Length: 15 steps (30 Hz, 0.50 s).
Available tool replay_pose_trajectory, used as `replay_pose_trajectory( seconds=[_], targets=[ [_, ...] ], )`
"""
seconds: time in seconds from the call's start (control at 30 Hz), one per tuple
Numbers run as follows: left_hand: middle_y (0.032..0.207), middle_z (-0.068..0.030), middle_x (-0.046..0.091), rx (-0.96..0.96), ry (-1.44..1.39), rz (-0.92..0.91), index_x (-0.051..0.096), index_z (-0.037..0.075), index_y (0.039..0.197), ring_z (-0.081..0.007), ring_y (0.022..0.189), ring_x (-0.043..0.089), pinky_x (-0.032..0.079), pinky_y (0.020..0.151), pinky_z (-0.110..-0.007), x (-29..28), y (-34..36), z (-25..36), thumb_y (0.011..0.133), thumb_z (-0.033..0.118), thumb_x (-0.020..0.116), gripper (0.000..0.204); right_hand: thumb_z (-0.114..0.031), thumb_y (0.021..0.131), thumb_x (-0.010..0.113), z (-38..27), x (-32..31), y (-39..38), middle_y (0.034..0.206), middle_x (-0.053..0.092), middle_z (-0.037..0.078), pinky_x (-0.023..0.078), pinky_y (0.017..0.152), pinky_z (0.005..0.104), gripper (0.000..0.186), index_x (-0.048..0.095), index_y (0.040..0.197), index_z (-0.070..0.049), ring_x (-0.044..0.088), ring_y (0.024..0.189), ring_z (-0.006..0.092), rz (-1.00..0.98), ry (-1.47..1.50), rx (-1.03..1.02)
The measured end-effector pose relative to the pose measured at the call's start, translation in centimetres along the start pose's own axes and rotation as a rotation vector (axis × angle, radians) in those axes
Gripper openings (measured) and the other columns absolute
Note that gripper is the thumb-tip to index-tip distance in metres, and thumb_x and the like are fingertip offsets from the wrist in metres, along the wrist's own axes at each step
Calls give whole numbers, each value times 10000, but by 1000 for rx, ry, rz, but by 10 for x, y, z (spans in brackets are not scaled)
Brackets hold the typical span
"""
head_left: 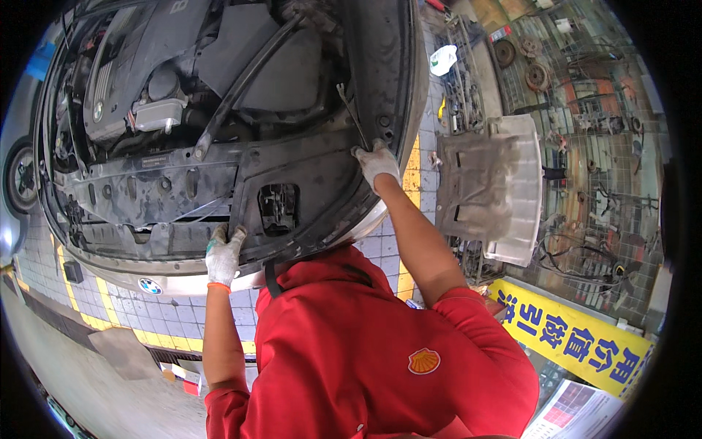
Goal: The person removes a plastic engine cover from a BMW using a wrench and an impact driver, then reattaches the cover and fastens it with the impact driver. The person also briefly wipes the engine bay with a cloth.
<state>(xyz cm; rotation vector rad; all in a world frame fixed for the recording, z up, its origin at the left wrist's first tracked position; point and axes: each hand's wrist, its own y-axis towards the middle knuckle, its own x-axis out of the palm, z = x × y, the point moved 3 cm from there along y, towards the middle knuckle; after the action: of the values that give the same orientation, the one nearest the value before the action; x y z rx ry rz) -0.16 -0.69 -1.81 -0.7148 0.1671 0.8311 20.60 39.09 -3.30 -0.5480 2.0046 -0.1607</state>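
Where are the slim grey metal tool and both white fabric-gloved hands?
Slim grey metal tool [352, 115]: head view, mid-shaft.
White-gloved left hand [223, 256]: head view, back of glove.
White-gloved right hand [379, 165]: head view, back of glove.

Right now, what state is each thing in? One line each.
Black front panel: on the car, square opening uncovered
Engine cover: on
Diagonal brace: in place
Left hand: gloved, at the front panel's edge, grip unclear
Right hand: gloved, closed on the tool
Slim metal tool: held, tilted
Large grey panel: off to the right, dirty
Yellow banner: spread out
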Motion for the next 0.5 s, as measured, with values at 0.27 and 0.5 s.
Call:
replay_pose_trajectory(
  seconds=[0.27, 0.5],
  targets=[
    [1278, -268, 703, -78, 200, -89, 619, -79, 1353, -365, 1218, 673, 507, 1014, -383, -15, 10, 30, 928, 504, 734, 731, -173, 938, 726, -19, -21, -14, 906, 625, 94, 481, 584, 356, 299, 578, 1178, -71, 576, 682, 197, -343, 538, 205],
    [1244, -281, 707, -78, 379, -24, 616, -58, 1368, -405, 1188, 671, 525, 999, -412, -5, 14, 9, 951, 540, 696, 733, -152, 960, 724, 33, -1, -5, 1109, 680, 124, 504, 585, 333, 389, 546, 1280, -21, 626, 774, 183, -396, 793, 99]
  ],
)
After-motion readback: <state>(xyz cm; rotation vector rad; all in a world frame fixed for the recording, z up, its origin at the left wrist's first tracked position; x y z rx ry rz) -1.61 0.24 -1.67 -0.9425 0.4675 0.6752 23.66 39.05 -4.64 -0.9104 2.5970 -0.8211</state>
